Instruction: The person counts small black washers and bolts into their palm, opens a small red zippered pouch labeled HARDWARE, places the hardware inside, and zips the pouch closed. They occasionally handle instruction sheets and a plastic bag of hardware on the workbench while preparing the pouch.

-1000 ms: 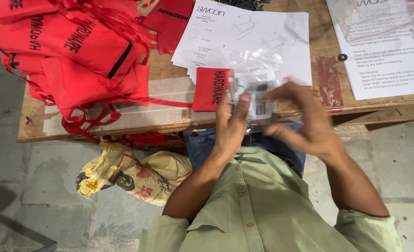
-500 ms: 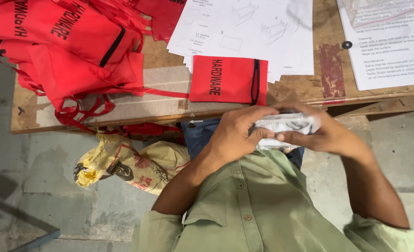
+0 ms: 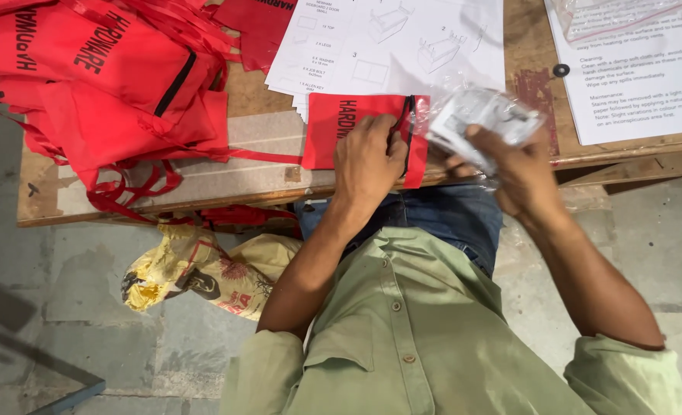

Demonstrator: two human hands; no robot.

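Shifted apart since before, the left hand [image 3: 368, 157] is pinching the red pouch's [image 3: 349, 131] opening while the clear hardware packet [image 3: 483, 115] is gripped by the right hand [image 3: 522, 173].

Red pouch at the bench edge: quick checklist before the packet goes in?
1. Left hand on the red pouch at its black-trimmed end: ok.
2. Right hand grips the clear plastic packet: ok.
3. Packet lifted off the bench, beside the pouch: ok.
4. Pouch mouth spread wide enough: cannot tell.
5. Packet contents complete: cannot tell, blurred.
6. Pouch fully on the bench: not ok, its lower edge overhangs.
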